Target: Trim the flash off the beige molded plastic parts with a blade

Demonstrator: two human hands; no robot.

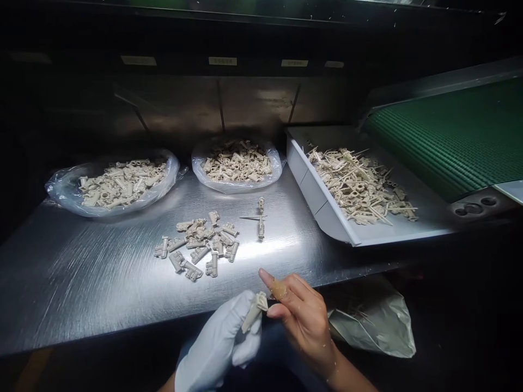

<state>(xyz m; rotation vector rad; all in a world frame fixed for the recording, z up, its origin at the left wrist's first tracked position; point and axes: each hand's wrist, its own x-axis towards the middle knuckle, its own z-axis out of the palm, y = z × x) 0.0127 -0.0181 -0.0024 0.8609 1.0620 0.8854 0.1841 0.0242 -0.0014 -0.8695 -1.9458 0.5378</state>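
Note:
My left hand (226, 337), in a white glove, grips a small beige moulded plastic part (254, 313) between thumb and fingers, just off the table's front edge. Close to the part's right side is my bare right hand (304, 316). Its index finger points out, with a tan wrapping around it, and the thumb tip is at or near the part. I see nothing between finger and thumb; the other fingers are curled. Several similar plastic parts (200, 253) lie loose on the metal table (102, 267). Two more parts (261, 218) lie end to end nearby, beside a thin spike.
Two clear plastic bags, one left (61, 190) and one at middle back (235, 188), hold heaps of beige parts. A white tray (321, 201) on the right holds parts with thin stems. Beyond it runs a green conveyor belt (457, 136). A bag (379, 326) hangs below the table edge.

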